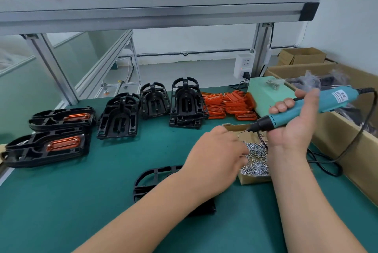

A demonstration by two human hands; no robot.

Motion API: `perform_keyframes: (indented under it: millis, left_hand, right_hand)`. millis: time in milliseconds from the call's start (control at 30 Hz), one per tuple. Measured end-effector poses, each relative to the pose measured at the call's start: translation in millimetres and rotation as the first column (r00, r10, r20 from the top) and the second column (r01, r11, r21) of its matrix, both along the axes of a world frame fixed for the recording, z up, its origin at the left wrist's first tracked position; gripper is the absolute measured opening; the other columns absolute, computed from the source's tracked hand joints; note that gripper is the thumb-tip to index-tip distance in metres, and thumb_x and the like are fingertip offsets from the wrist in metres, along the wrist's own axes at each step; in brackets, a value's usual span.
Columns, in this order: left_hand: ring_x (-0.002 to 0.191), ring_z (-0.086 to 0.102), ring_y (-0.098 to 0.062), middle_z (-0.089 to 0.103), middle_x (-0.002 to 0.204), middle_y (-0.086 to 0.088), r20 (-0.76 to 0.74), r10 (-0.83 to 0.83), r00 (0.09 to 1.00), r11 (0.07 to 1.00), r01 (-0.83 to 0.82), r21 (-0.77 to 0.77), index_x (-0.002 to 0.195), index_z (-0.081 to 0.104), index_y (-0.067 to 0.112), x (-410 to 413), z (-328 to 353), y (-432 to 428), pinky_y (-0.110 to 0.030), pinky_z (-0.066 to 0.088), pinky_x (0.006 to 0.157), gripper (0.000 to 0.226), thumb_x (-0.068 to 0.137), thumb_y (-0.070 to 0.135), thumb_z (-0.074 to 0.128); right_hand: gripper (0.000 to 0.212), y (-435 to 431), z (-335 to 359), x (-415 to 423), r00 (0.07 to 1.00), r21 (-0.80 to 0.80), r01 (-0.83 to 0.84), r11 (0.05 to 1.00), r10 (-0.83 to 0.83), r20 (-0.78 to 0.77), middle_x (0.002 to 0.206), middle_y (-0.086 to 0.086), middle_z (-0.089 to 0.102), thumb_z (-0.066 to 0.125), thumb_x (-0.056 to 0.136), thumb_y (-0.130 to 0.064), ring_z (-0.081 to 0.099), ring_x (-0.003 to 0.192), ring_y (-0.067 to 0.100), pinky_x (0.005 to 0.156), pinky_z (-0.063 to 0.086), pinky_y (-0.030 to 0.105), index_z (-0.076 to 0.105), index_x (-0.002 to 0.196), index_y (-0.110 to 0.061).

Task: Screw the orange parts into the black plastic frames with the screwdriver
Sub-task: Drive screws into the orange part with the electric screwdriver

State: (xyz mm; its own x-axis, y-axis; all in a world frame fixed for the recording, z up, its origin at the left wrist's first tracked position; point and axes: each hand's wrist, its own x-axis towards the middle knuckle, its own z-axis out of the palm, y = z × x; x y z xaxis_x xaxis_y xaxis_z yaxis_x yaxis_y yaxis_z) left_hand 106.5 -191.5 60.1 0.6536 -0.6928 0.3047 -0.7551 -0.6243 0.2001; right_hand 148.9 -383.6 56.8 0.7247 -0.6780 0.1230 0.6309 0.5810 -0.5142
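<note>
Right hand (pixel 294 130) raised palm-up over the right side of the table (pixel 81 201), grip clamped on the teal screwdriver (pixel 327 101), fingers and thumb curled round its barrel. Bit tip aimed left and slightly down, just above the far rim of the small cardboard box (pixel 253 179) of silver screws (pixel 255 166). Black cord (pixel 366 90) out of the tool's rear end, looping down to the table near the right edge.

Left hand (pixel 216 150) back-up, stretched rightward into that box, fingertips down among the screws and hidden from the head view. Grip apart or pinched on a screw: cannot tell.

Under the left forearm, toward the front edge at mid-table, one black frame (pixel 143 191) lying flat, mostly covered by the arm.

Along the back edge, three stacks of bare black frames (pixel 187 101). Just right of them, a loose pile of orange parts (pixel 227 103) up against the nearest stack. Toward the left edge, two stacks of frames with orange parts already fitted (pixel 47 146).

Behind the screw box, toward the back right corner, a pale green control unit (pixel 268 93). Along the right edge, a long cardboard carton (pixel 347 130).
</note>
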Motion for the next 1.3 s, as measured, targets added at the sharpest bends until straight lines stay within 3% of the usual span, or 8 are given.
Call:
perform_keyframes:
  millis: [167,333,600,833,1000,1133,1200,1300]
  left_hand:
    - [0.103,0.054,-0.025,0.067,0.098,0.006,0.146,-0.013,0.989,0.967,-0.024,0.253,0.103,0.076,0.029,12,1,-36,-0.037,0.027,0.078,0.029,0.100,0.049,0.056]
    - [0.094,0.055,-0.027,0.057,0.080,0.004,0.031,0.024,0.999,0.928,-0.033,0.371,0.095,0.076,0.025,18,-2,-51,-0.039,0.027,0.079,0.025,0.093,0.048,0.069]
    - [0.098,0.061,-0.028,0.072,0.092,0.001,-0.094,0.015,0.995,0.966,0.010,0.258,0.100,0.075,0.023,18,-11,-53,-0.040,0.037,0.091,0.012,0.094,0.030,0.067]
    - [0.102,0.055,-0.027,0.071,0.091,0.001,-0.196,-0.002,0.981,0.999,0.008,0.032,0.097,0.068,0.026,17,-26,-45,-0.041,0.028,0.098,0.005,0.098,0.026,0.064]
    - [0.099,0.055,-0.019,0.063,0.086,0.010,-0.317,0.006,0.948,0.977,-0.073,-0.200,0.094,0.068,0.026,13,-19,-34,-0.043,0.039,0.097,0.009,0.100,0.024,0.061]
    - [0.080,0.057,-0.008,0.063,0.084,0.009,-0.652,-0.111,0.750,0.806,-0.315,-0.500,0.094,0.066,0.025,11,-7,-4,-0.028,0.050,0.081,0.009,0.102,0.023,0.063]
    - [0.080,0.056,-0.011,0.060,0.085,0.002,-0.781,-0.349,0.518,0.618,-0.499,-0.608,0.094,0.067,0.017,12,-4,15,-0.031,0.058,0.083,0.011,0.104,0.015,0.062]
    - [0.079,0.055,-0.017,0.059,0.085,-0.004,-0.716,-0.675,0.180,0.409,-0.716,-0.566,0.099,0.062,0.011,12,-3,44,-0.034,0.060,0.078,0.009,0.106,0.009,0.056]
  right_hand:
    - [0.029,-2,0,-1,1.000,0.016,0.019,1.000,-0.019,-0.017,0.074,-0.003,0.050,0.065,0.104,-0.045,0.048,0.061,0.012,0.059,0.045,0.025,0.060,0.100,-0.017]
    - [0.029,-3,-1,-1,1.000,0.020,0.010,1.000,-0.009,-0.017,0.074,-0.003,0.050,0.067,0.103,-0.045,0.048,0.061,0.012,0.059,0.045,0.025,0.060,0.098,-0.018]
    - [0.029,-2,-2,0,1.000,0.014,-0.007,1.000,0.007,-0.025,0.074,-0.003,0.050,0.067,0.102,-0.046,0.048,0.062,0.011,0.060,0.045,0.025,0.061,0.099,-0.018]
    - [0.028,-3,-5,1,0.999,0.022,-0.026,0.999,0.027,-0.029,0.074,-0.004,0.050,0.067,0.102,-0.046,0.049,0.062,0.011,0.061,0.045,0.025,0.061,0.099,-0.019]
    - [0.028,-3,-7,3,0.999,0.052,-0.049,0.997,0.050,-0.018,0.074,-0.005,0.051,0.068,0.101,-0.046,0.049,0.062,0.010,0.060,0.046,0.024,0.062,0.097,-0.019]
    - [0.028,1,-6,4,0.998,0.066,-0.065,0.996,0.066,-0.015,0.074,-0.005,0.053,0.068,0.102,-0.046,0.051,0.062,0.010,0.060,0.047,0.024,0.062,0.098,-0.019]
    - [0.028,5,-6,4,0.997,0.071,-0.080,0.994,0.081,-0.014,0.073,-0.005,0.053,0.068,0.102,-0.046,0.050,0.061,0.009,0.059,0.047,0.024,0.061,0.098,-0.018]
    - [0.028,13,-6,3,0.991,0.073,-0.132,0.989,0.134,-0.011,0.073,-0.005,0.052,0.068,0.102,-0.046,0.049,0.061,0.009,0.059,0.047,0.024,0.061,0.099,-0.018]
